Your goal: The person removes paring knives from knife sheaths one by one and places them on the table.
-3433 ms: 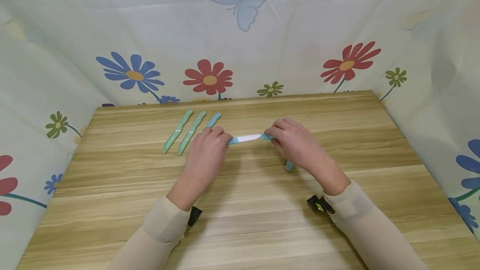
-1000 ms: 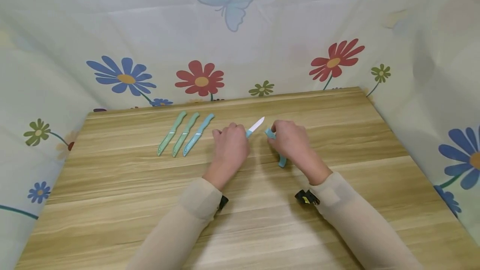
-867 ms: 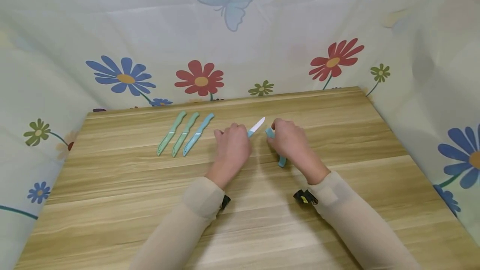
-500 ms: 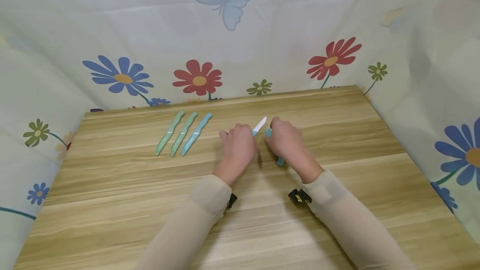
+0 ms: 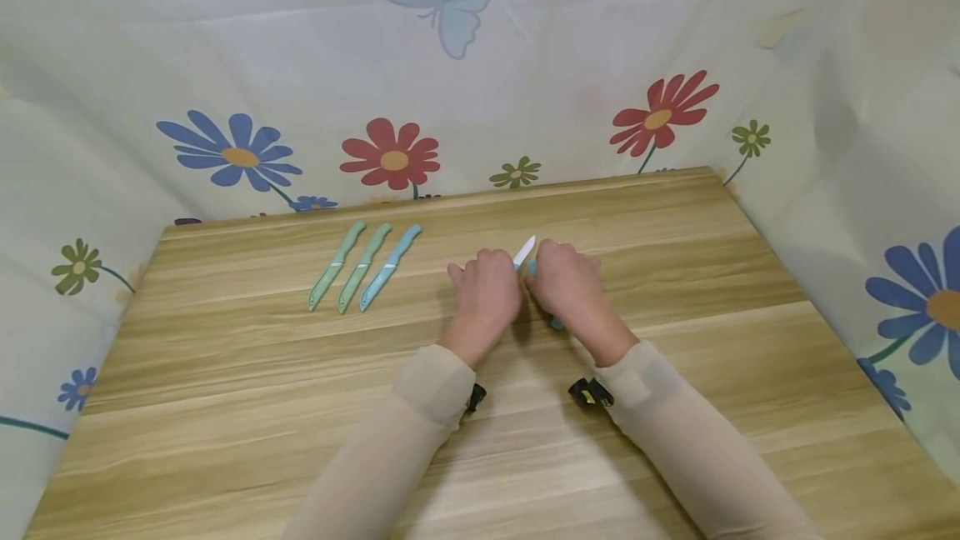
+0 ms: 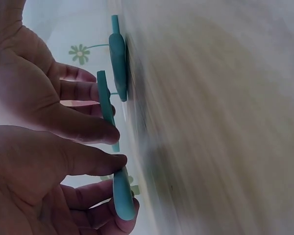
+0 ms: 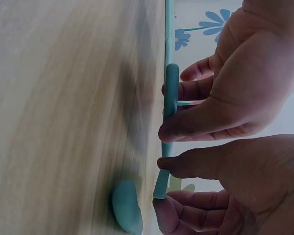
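My left hand (image 5: pixel 487 290) grips the light-blue handle (image 6: pixel 123 196) of a small paring knife. Its white blade (image 5: pixel 526 249) sticks out past the fingers, slanting away toward the back right. Close beside it, my right hand (image 5: pixel 570 282) pinches a flat blue blade sheath (image 7: pixel 161 184) between thumb and fingers. The sheath's end shows near the blade in the head view, the rest being covered by the hand. Under my right hand lies another blue knife, mostly hidden in the head view; its rounded handle (image 7: pixel 127 205) shows on the table in the right wrist view.
To the left, two sheathed green knives (image 5: pixel 337 265) (image 5: pixel 365 267) and one sheathed blue knife (image 5: pixel 391 267) lie in a slanted row on the wood-grain table (image 5: pixel 247 407). A flower-printed curtain (image 5: pixel 300 65) hangs around the back and sides.
The blade was level and lined up with the sheath; now it angles away. My left hand has moved right, uncovering the blue knife in the row, and the hands are closer together.
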A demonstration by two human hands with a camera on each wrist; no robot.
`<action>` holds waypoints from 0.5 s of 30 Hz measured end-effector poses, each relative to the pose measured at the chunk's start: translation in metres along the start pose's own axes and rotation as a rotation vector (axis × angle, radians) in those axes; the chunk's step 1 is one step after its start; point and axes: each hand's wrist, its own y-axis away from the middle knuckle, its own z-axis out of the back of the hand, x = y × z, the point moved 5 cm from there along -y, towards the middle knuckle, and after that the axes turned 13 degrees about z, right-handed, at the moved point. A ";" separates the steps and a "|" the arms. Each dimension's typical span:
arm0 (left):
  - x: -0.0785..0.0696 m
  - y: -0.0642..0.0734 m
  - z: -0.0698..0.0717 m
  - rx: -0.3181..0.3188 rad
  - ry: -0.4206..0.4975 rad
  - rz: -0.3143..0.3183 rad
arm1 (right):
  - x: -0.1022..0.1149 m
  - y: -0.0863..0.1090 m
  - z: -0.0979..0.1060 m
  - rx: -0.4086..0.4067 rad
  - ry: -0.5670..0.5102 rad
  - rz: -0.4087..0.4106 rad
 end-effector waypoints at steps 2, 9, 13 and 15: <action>-0.001 -0.001 -0.001 0.000 -0.002 0.001 | 0.001 0.000 0.000 -0.010 0.010 0.005; -0.005 -0.002 -0.003 -0.002 0.004 0.011 | 0.002 -0.001 -0.003 -0.038 0.017 -0.001; -0.007 -0.003 -0.004 0.006 0.010 0.019 | 0.003 -0.002 -0.005 -0.044 0.024 -0.003; -0.008 -0.003 -0.005 0.010 0.010 0.022 | 0.004 -0.002 -0.006 -0.040 0.028 -0.004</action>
